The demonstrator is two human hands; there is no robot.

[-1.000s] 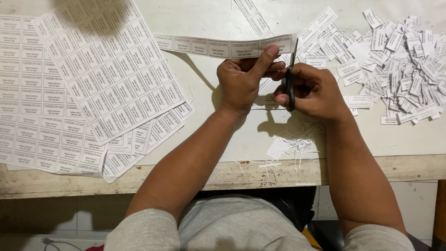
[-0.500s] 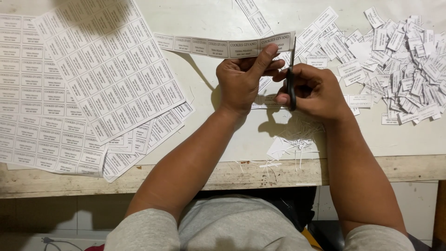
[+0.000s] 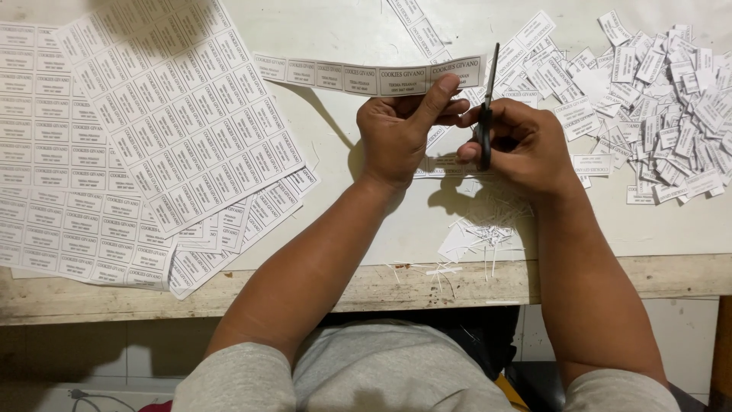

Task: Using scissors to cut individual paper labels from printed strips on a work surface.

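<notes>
My left hand (image 3: 400, 126) pinches a long paper strip of printed labels (image 3: 358, 76) near its right end, thumb on top, and holds it level above the table. My right hand (image 3: 526, 145) grips black scissors (image 3: 486, 107) with the blades pointing up, right at the strip's right end. The strip's free end runs out to the left.
Uncut printed label sheets (image 3: 145, 145) lie stacked at the left of the white table (image 3: 366, 221). A heap of cut single labels (image 3: 656, 99) lies at the right. Thin paper trimmings (image 3: 480, 236) are scattered near the worn wooden front edge (image 3: 381, 286).
The scissors' blades have closed and now stand just past the strip's right end. Both hands stay in nearly the same place.
</notes>
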